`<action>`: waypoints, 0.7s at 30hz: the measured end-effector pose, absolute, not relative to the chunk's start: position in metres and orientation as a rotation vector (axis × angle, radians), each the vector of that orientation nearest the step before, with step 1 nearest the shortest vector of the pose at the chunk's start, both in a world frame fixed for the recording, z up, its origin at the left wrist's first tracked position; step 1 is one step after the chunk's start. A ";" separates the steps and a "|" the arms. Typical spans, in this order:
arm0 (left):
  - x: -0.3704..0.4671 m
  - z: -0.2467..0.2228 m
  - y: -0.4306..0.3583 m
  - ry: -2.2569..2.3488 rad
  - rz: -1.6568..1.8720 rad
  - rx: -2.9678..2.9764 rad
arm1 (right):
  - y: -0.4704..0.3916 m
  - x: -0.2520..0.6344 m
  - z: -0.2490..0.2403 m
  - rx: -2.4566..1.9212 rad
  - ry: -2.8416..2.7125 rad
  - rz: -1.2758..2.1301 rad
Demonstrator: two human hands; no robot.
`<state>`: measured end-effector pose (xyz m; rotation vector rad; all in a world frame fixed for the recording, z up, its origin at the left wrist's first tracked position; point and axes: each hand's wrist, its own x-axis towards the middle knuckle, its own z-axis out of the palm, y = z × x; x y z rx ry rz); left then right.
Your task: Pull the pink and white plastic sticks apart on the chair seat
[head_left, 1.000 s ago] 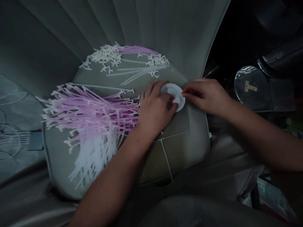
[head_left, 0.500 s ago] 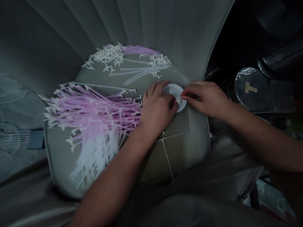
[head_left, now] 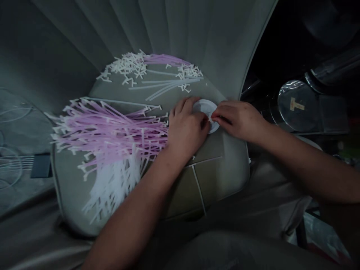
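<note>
My left hand [head_left: 187, 125] lies over the left side of a small round white dish [head_left: 205, 105]. Its fingers are bent, with thumb and forefinger tips together at the dish; what they hold is too small to name. From the right, my right hand [head_left: 236, 118] reaches over the dish in a pinch, its fingertips meeting those of the left. A tiny whitish bit shows between the two pinches. Left of my left hand lies a heap of pink sticks [head_left: 112, 129] with white end pieces, partly hidden behind that hand. White sticks [head_left: 112, 187] spread below them.
All this lies on a padded grey seat [head_left: 230, 161]. Near its backrest are small white connectors [head_left: 128, 63], more pink sticks [head_left: 168, 59] and several pale sticks [head_left: 165, 84]. One thin stick [head_left: 199, 189] lies near the front edge. A round clear container [head_left: 298, 107] stands at right.
My right hand has moved slightly left, bringing its pinched fingertips up to my left thumb and forefinger. My left hand stays over the dish.
</note>
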<state>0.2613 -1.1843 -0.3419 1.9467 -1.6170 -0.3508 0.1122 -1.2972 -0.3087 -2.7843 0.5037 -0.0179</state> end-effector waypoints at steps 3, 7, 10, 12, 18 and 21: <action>0.261 -0.343 -1.184 -1.612 -0.331 1.955 | -1.297 0.112 -0.310 -2.808 0.496 -0.018; 0.261 -0.342 -1.184 -1.619 -0.337 1.967 | -1.296 0.113 -0.311 -2.859 0.489 0.007; 0.261 -0.341 -1.184 -1.618 -0.354 1.966 | -1.294 0.114 -0.313 -2.909 0.498 0.034; 0.261 -0.341 -1.184 -1.609 -0.364 1.960 | -1.293 0.115 -0.315 -2.942 0.512 0.059; 0.261 -0.340 -1.184 -1.600 -0.374 1.958 | -1.299 0.115 -0.308 -2.843 0.501 0.032; 0.262 -0.339 -1.184 -1.603 -0.373 1.934 | -1.307 0.111 -0.293 -2.712 0.555 -0.088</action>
